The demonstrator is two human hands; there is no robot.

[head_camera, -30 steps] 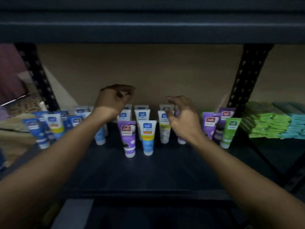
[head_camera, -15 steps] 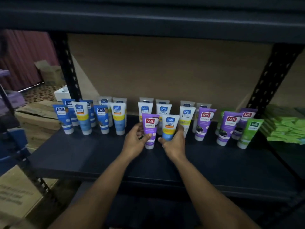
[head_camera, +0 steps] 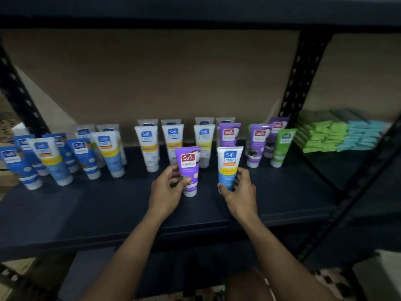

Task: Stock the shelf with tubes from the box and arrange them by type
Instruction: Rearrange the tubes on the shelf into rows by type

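Plastic, likely light and squashy: left hand (head_camera: 166, 192) grips the purple tube (head_camera: 188, 168) low near its cap, right hand (head_camera: 242, 193) likewise the white-and-blue tube (head_camera: 229, 166), both upright.

left hand (head_camera: 166, 190) gripping, right hand (head_camera: 242, 193) seemingly gripping

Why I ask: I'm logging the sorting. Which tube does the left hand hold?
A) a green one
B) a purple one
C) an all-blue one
B: the left hand grips the purple tube, while the right hand holds the white and blue tube.
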